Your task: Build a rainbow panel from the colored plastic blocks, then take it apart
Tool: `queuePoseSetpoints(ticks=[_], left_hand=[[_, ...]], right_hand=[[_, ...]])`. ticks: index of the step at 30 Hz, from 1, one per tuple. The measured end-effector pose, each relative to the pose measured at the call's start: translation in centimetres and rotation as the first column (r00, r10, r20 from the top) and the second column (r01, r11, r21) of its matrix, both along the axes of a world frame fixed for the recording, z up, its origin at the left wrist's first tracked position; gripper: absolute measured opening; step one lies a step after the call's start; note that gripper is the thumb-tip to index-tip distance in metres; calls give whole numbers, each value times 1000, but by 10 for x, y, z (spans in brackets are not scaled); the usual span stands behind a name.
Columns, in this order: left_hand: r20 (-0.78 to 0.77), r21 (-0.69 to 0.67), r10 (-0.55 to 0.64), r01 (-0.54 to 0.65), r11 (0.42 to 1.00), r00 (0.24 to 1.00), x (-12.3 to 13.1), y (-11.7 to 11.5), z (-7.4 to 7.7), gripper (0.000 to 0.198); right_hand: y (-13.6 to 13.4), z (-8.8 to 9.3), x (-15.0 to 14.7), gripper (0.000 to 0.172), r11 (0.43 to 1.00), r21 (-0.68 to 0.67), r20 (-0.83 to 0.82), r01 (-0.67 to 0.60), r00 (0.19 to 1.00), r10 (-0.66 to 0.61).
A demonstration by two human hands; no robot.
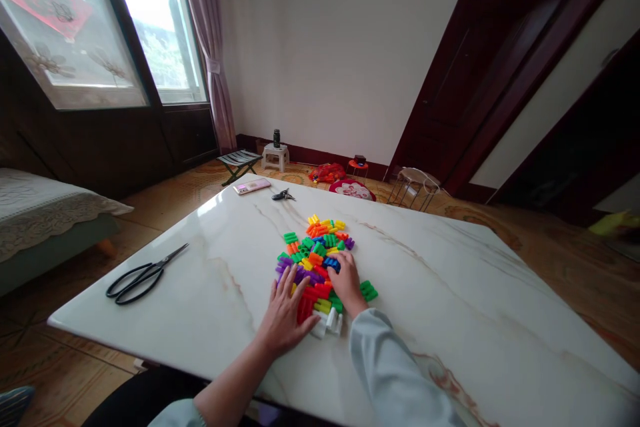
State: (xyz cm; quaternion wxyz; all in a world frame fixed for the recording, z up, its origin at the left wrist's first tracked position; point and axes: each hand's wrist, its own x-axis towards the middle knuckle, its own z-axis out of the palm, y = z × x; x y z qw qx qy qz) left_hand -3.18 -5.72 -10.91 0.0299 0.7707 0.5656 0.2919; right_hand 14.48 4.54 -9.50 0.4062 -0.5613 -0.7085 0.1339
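A pile of colourful plastic building blocks, green, purple, red, orange, yellow, blue and white, lies on the marble-patterned table (450, 293). My left hand (284, 315) rests at the near left side of the pile, its fingers spread over purple blocks (300, 273) and red blocks (306, 307). With curled fingers, my right hand (346, 280) grips a dark blue block (331, 263) at the pile's right side. Beside the right wrist sits a green block (369, 291). White blocks (331, 321) are nearest to me, just right of the left thumb.
Black-handled scissors (145, 275) lie on the table's left part. A phone (252, 186) and keys (283, 195) are near the far edge. Beyond the table stand a folding stool (240, 159), a white stool (275, 157) and a wire-legged stool (414, 181).
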Motion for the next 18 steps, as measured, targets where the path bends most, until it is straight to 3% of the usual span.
queuePoseSetpoints(ticks=[5, 8, 10, 12, 14, 16, 18], left_hand=[[30, 11, 26, -27, 1000, 999, 0, 2, -3, 73], [56, 13, 41, -42, 999, 998, 0, 2, -1, 79], [64, 14, 60, -61, 998, 996, 1, 1, 1, 80], [67, 19, 79, -81, 997, 995, 1, 0, 3, 81], [70, 27, 90, -92, 995, 994, 2, -1, 5, 81], [66, 32, 89, -92, 995, 994, 3, -1, 6, 81], [53, 35, 81, -83, 996, 995, 4, -1, 7, 79]], right_hand=[[-9, 18, -13, 23, 997, 69, -163, -23, 986, 34], [-22, 32, -15, 30, 976, 7, -168, -218, 962, 216], [-31, 40, -9, 38, 923, -79, -167, -376, 918, 360], [-38, 42, 5, 41, 890, -103, -149, -444, 892, 427], [-43, 37, 27, 40, 923, -47, -81, -382, 923, 378], [-47, 24, 51, 42, 975, 34, 23, -220, 975, 219], [-52, 5, 72, 48, 995, 10, 157, -99, 983, 96]])
